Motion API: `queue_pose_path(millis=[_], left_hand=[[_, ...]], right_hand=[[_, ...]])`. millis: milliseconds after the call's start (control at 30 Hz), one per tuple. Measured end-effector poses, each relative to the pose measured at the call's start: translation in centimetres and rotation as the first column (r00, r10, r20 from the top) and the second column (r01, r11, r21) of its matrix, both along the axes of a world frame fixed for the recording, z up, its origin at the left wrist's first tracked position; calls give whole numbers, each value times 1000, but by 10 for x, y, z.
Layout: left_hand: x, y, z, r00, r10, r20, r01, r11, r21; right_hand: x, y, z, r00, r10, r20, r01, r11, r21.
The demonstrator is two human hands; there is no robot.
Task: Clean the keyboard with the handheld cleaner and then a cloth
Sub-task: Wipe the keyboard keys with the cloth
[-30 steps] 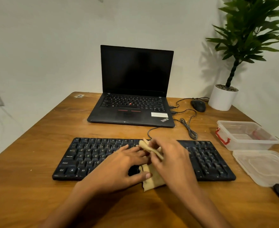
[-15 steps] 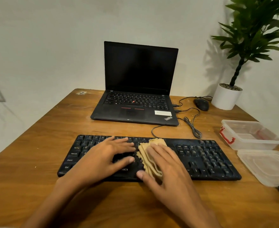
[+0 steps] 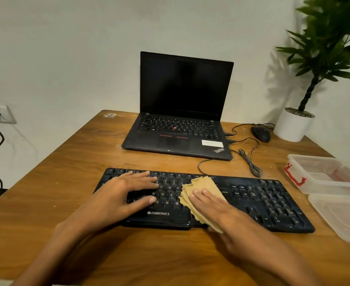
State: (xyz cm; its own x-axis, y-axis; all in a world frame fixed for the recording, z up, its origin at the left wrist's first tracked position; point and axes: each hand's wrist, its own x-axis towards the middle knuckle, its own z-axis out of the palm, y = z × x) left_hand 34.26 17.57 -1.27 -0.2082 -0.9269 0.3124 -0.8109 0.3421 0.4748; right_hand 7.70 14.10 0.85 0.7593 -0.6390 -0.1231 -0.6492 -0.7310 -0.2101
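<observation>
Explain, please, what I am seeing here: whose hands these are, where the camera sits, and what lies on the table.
No machine here: a person wears one wide-angle camera on the head, looking down at their own hands. The left hand lies flat on the black keyboard; the right hand presses a folded tan cloth onto its keys with straight fingers. Nothing is gripped. Farther back on the wooden table are an open laptop, a mouse and a potted plant; at the right, a clear container and a loose lid.
</observation>
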Motion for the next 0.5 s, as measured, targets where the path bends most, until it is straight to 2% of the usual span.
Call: queue_pose_path(millis=[100, 233, 367, 500], left_hand=[[14, 5, 2, 998, 56, 2, -56, 998, -4], [29, 11, 3, 993, 107, 59, -110, 993, 50], [45, 18, 6, 983, 116, 140, -146, 963, 225], [67, 18, 4, 989, 123, 87, -148, 912, 382]], right_hand=[[-6, -12, 17, 1000, 22, -6, -22, 999, 36], [5, -33, 38, 990, 27, 136, -34, 998, 49], [44, -50, 34, 947, 113, 301, -106, 994, -39], [90, -58, 24, 896, 241, 372, -210, 970, -123]])
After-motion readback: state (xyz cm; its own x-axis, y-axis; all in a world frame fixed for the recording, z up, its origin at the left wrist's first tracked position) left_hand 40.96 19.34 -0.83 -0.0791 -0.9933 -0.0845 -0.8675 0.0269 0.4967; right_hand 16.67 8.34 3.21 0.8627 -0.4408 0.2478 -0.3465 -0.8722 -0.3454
